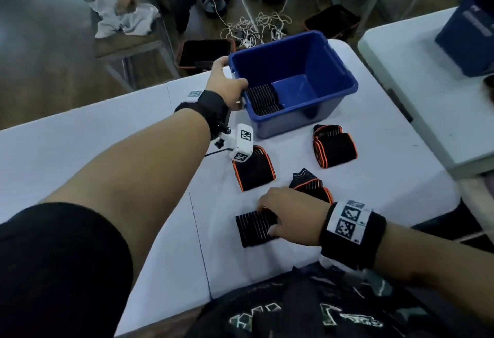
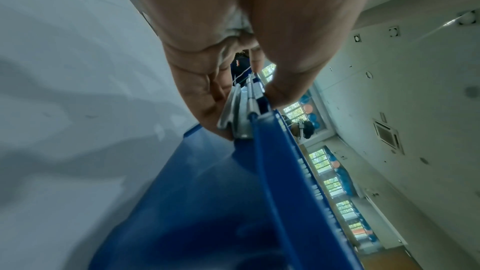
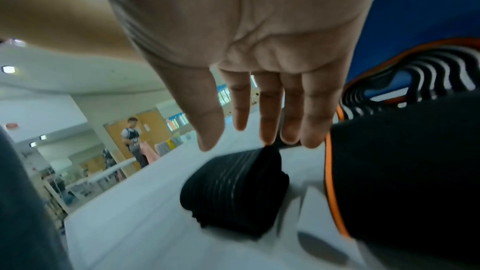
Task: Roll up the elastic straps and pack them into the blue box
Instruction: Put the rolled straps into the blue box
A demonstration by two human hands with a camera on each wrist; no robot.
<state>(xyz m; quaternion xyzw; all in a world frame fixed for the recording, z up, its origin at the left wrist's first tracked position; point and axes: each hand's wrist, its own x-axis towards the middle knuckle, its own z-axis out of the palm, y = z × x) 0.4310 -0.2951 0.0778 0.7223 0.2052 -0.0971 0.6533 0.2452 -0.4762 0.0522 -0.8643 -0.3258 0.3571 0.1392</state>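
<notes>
The blue box [image 1: 331,70] stands on the white table [image 1: 80,137], and black rolled straps [image 1: 263,100] lie in its near left corner. My left hand [image 1: 230,84] grips the box's left rim at its grey latch, thumb and fingers pinching it in the left wrist view [image 2: 241,101]. My right hand [image 1: 266,217] is over a black rolled strap [image 1: 254,228] near the table's front edge. In the right wrist view its fingers [image 3: 270,110] are straight and spread, tips at the top of the roll [image 3: 233,188]. Three orange-edged straps [image 1: 254,172] [image 1: 334,148] [image 1: 311,185] lie between box and roll.
A second blue box [image 1: 470,36] stands on another white table to the right. Black bins [image 1: 203,53] and tangled cables [image 1: 248,28] are on the floor beyond the table's far edge. A person handles white cloths [image 1: 120,17] at a far table.
</notes>
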